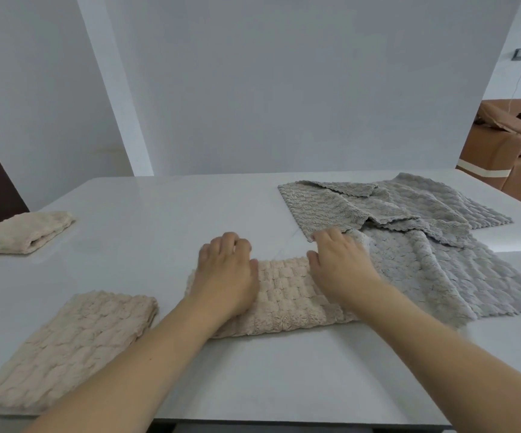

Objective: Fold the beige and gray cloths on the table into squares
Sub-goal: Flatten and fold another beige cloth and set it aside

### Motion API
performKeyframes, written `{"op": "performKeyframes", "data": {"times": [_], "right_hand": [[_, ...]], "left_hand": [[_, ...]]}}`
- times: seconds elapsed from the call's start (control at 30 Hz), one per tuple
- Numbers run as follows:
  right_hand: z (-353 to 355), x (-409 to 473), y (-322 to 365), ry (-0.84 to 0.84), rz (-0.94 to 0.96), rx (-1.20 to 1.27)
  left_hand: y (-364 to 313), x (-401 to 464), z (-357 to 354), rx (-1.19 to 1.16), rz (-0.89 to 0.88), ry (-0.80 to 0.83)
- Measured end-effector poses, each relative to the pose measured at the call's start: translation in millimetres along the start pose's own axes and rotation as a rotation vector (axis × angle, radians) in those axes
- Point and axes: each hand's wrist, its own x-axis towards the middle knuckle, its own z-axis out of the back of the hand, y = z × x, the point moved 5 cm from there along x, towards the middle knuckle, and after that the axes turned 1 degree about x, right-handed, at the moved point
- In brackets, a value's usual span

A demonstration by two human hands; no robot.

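- The person is working on the beige cloth (284,295) lying in the middle of the white table (165,207); this cloth serves as the landmark for everything else here.
- The left hand (226,273) is resting on the cloth's left end, its fingers curling over the far edge there, apparently gripping that edge, though the fingertips are hidden.
- The right hand (340,265) is lying palm down on the cloth's right end, fingers fairly straight and together, pressing rather than pinching.
- Judging by its long, narrow band shape, the cloth is sitting at a halfway stage: folded along its length but not yet brought down to a square.
- The next move is probably calling for one end to be lifted and carried over the other, the edges being lined up and the plush pile pressed flat so the layers do not slide.
- To the left of the landmark and nearer the viewer, a folded beige cloth (71,348) is lying flat; far to the left, another folded beige cloth (24,231) is sitting near the table's edge.
- Just right of the landmark and touching its right end, the gray cloths (424,239) are lying in a loose overlapping heap, unfolded and waiting.
- No containers are showing in this view; every cloth is lying directly on the table.
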Motion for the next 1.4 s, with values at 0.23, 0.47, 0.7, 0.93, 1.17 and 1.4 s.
{"op": "performKeyframes", "data": {"times": [0.23,0.47,0.7,0.93,1.17,1.4], "right_hand": [[-49,-32,1,0.192,0.044,-0.064],[-40,-35,-34,0.303,-0.072,-0.036],[-33,-31,17,0.214,0.054,0.022],[-40,-42,-15,0.285,0.000,-0.027],[-26,-34,3,0.204,-0.038,-0.034],[-42,-51,-9,0.277,0.000,-0.005]], "left_hand": [[-19,-42,-33,-0.046,-0.010,0.334],[20,-57,-19,0.019,0.116,0.405],[-27,-35,-10,-0.073,0.037,0.276],[5,-52,-20,-0.035,0.078,0.379],[-12,-31,-6,-0.005,0.097,0.353],[8,-61,-20,-0.023,0.086,0.383]]}}
